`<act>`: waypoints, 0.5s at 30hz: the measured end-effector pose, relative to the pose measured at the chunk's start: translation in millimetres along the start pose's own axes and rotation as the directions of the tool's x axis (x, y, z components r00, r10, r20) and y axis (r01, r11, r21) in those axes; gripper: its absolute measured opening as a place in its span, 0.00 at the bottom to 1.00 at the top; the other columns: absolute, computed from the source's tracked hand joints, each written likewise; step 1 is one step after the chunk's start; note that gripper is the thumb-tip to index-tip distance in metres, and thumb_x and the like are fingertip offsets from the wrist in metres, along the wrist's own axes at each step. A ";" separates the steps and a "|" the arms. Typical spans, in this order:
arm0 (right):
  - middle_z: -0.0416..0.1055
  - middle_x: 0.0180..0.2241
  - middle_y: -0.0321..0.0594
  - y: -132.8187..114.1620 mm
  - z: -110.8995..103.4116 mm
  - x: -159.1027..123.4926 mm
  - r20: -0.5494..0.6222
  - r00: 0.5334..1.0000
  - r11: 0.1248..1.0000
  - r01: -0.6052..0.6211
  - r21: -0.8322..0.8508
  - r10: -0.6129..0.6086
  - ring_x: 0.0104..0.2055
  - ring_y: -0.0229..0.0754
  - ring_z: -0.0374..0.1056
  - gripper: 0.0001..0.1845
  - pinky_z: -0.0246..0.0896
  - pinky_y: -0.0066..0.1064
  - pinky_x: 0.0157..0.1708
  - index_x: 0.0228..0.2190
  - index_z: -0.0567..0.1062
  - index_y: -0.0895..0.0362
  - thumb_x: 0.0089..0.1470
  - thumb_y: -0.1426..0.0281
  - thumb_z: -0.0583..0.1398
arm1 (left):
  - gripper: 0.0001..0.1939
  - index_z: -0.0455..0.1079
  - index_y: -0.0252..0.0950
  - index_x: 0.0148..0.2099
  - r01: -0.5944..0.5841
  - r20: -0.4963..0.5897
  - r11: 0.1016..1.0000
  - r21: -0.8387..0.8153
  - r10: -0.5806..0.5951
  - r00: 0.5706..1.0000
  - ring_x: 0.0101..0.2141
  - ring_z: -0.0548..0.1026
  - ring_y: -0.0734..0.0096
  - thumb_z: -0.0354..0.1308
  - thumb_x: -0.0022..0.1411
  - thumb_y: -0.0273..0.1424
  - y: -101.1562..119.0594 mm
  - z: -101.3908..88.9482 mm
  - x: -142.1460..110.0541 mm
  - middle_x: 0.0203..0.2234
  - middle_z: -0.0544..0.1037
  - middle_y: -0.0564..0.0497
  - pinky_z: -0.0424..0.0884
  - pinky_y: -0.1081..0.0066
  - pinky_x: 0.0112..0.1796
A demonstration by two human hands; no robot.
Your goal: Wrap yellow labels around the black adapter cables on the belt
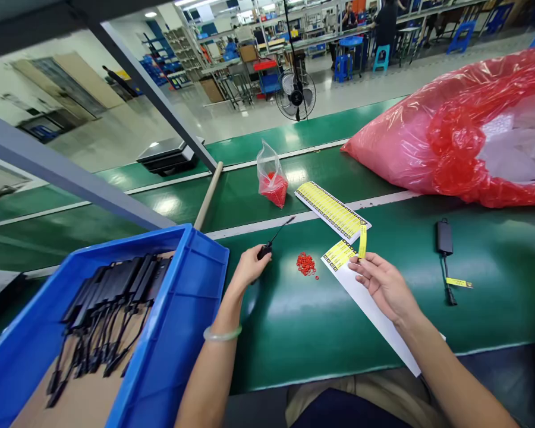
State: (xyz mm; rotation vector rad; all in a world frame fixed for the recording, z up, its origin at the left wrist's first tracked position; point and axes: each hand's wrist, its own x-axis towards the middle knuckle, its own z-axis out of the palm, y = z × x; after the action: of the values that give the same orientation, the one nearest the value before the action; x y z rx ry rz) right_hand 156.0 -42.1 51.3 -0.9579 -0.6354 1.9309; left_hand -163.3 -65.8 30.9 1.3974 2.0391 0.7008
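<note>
My left hand [251, 266] is closed on a black cable adapter [264, 252], whose thin end points up and to the right; most of its body is hidden by the fingers. Between the thumb and finger of my right hand [383, 282] a yellow label [362, 240] is pinched, standing upright. Beneath that hand lies a label sheet [361, 297], partly bare white, with several yellow labels at its far end. A fuller sheet of yellow labels [332, 208] lies beyond it. Small red rings [305, 264] form a loose pile between my hands.
At left, a blue bin [191, 297] holds several black adapters [116, 291]. One labelled adapter [444, 238] lies at right on the green bench. A clear bag of red pieces [274, 189] stands at the back. A large red plastic bag [405, 142] fills the far right.
</note>
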 end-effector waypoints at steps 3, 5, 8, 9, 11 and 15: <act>0.78 0.43 0.41 13.6 19.7 1.0 0.077 0.997 0.998 0.010 -0.054 -0.006 0.49 0.41 0.72 0.24 0.67 0.28 0.43 0.44 0.70 0.53 0.46 0.67 0.71 | 0.20 0.68 0.30 0.47 -0.037 0.110 0.965 -0.260 0.068 0.992 0.35 0.79 0.61 0.48 0.64 0.41 28.1 18.6 -37.7 0.35 0.79 0.42 0.74 0.62 0.39; 0.77 0.43 0.41 23.5 33.4 -2.2 0.146 0.989 0.997 0.012 -0.082 0.000 0.50 0.41 0.71 0.30 0.66 0.29 0.44 0.49 0.67 0.52 0.45 0.68 0.71 | 0.22 0.68 0.31 0.47 -0.046 0.165 0.921 -0.386 0.118 0.979 0.33 0.79 0.64 0.47 0.64 0.44 48.7 34.6 -64.8 0.37 0.79 0.42 0.75 0.64 0.38; 0.77 0.41 0.39 34.9 50.2 -12.1 0.252 0.968 0.995 0.014 -0.096 0.011 0.34 0.37 0.73 0.34 0.66 0.26 0.28 0.51 0.63 0.51 0.45 0.68 0.70 | 0.19 0.70 0.31 0.43 0.002 0.239 0.786 -0.618 0.186 0.953 0.30 0.77 0.67 0.52 0.65 0.43 73.6 56.5 -96.6 0.31 0.79 0.45 0.73 0.67 0.37; 0.77 0.40 0.37 36.6 53.6 -15.9 0.270 0.963 0.994 0.015 -0.104 0.014 0.27 0.35 0.70 0.33 0.63 0.25 0.22 0.51 0.63 0.51 0.46 0.67 0.70 | 0.17 0.70 0.31 0.42 0.028 0.250 0.720 -0.693 0.204 0.946 0.30 0.76 0.69 0.54 0.65 0.42 79.2 62.3 -103.9 0.29 0.78 0.46 0.73 0.69 0.37; 0.77 0.37 0.35 35.5 56.6 -22.4 0.254 0.967 0.993 0.038 -0.114 -0.008 0.18 0.30 0.62 0.32 0.56 0.23 0.15 0.51 0.61 0.50 0.48 0.66 0.69 | 0.14 0.71 0.32 0.40 0.071 0.254 0.607 -0.791 0.221 0.941 0.30 0.75 0.71 0.57 0.64 0.39 86.6 71.5 -115.2 0.28 0.77 0.48 0.71 0.71 0.36; 0.78 0.37 0.35 17.9 50.8 -25.9 0.057 0.973 0.974 0.224 -0.040 -0.222 0.32 0.36 0.72 0.28 0.67 0.26 0.30 0.49 0.63 0.52 0.50 0.68 0.68 | 0.13 0.72 0.32 0.42 0.137 0.303 0.568 -0.812 0.209 0.930 0.29 0.73 0.74 0.58 0.64 0.38 90.3 82.7 -134.6 0.29 0.77 0.49 0.69 0.73 0.35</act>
State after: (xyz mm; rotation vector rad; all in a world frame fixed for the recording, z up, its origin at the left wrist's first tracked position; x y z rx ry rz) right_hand 114.6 -76.6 77.2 -0.8288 -0.7862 1.7524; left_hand -6.9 -155.2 56.4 0.8843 1.0891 1.1226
